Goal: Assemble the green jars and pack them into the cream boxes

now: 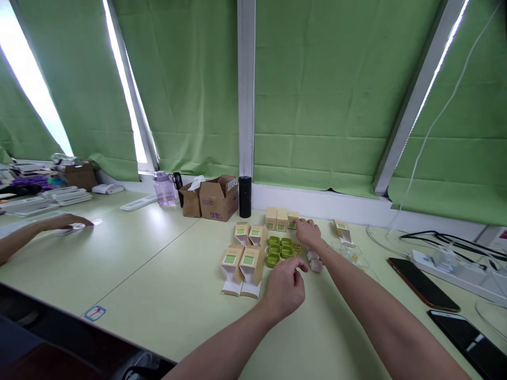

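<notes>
My right hand reaches to the back row of small tan boxes, its fingers on the rightmost small box. Two closed tan boxes stand just left of that one. My left hand hovers nearer to me, loosely curled, thumb and index finger apart, nothing in it. Just beyond it sit several small green square cups in two columns. Beside them lie small yellowish pieces, and pale rounded pieces lie under my right wrist. Left of the cups stand several tan boxes with open flaps.
Another opened tan box and clear plastic pieces lie right of my right arm. Phones and a power strip sit farther right. Cardboard cartons, a black cylinder and a purple bottle stand behind. Another person's hand rests at left.
</notes>
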`<action>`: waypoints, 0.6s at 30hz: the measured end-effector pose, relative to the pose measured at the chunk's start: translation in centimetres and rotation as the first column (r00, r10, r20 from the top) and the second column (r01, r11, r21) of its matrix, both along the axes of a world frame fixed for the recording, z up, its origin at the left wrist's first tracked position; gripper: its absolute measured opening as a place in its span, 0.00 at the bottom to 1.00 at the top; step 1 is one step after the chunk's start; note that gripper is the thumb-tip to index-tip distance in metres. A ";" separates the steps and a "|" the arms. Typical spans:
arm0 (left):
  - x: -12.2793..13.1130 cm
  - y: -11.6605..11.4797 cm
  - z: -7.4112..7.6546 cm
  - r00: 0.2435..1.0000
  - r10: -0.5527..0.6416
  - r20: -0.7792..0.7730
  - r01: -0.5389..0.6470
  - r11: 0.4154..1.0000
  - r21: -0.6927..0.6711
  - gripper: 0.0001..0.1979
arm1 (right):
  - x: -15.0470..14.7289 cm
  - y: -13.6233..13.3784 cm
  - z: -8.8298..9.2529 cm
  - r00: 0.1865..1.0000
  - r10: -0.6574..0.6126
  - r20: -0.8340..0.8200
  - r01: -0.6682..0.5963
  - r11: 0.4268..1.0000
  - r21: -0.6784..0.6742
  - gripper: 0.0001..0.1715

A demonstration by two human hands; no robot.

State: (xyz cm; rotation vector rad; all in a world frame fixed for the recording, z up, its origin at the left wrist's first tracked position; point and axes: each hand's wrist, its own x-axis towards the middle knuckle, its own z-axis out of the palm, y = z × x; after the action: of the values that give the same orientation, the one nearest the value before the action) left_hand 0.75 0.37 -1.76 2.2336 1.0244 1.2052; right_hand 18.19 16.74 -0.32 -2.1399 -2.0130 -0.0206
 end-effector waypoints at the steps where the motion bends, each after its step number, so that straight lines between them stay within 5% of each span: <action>1: 0.0 0.0 0.0 1.000 0.001 -0.001 -0.001 1.000 -0.002 0.17 | -0.1 0.1 0.0 1.000 -0.007 0.002 0.007 1.000 -0.006 0.30; 18: 0.0 0.0 -0.3 0.994 0.003 -0.107 0.001 1.000 0.031 0.16 | -0.7 -1.1 0.8 1.000 -0.020 -0.019 0.020 0.999 0.028 0.31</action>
State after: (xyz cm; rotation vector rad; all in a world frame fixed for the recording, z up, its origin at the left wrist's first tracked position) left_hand 0.77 0.40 -2.07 2.3433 1.0539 1.1197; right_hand 17.50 15.60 0.46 -2.1355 -1.9693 -0.0312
